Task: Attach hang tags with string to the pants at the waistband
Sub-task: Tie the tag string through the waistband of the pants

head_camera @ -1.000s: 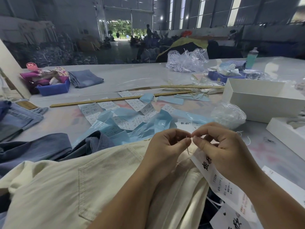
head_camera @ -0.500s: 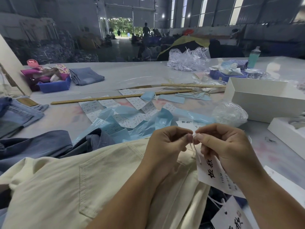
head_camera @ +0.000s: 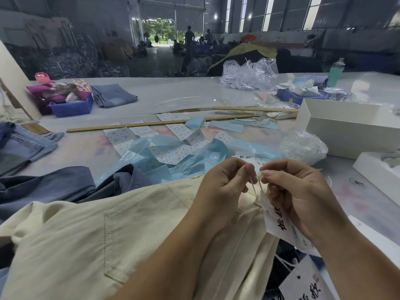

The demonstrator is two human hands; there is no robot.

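Cream pants [head_camera: 91,239] lie across the near table edge, back pocket up, waistband toward the middle. Over the waistband my left hand [head_camera: 225,189] and my right hand [head_camera: 296,191] meet, each pinching an end of the white string [head_camera: 257,187]. The string runs down to the waistband. A white hang tag [head_camera: 279,224] with black characters hangs on it under my right palm. Another tag [head_camera: 307,282] lies at the bottom right.
Blue-grey pants [head_camera: 43,187] lie left of the cream pair, folded jeans [head_camera: 19,146] further left. Loose paper labels and pale blue plastic strips [head_camera: 173,152] cover the middle. White boxes [head_camera: 346,128] stand right, a wooden ruler [head_camera: 138,125] and blue bins [head_camera: 71,107] behind.
My hands have lifted slightly and drawn a little apart, pulling the string taut above the waistband. The hang tag has swung from flat to hanging under my right palm.
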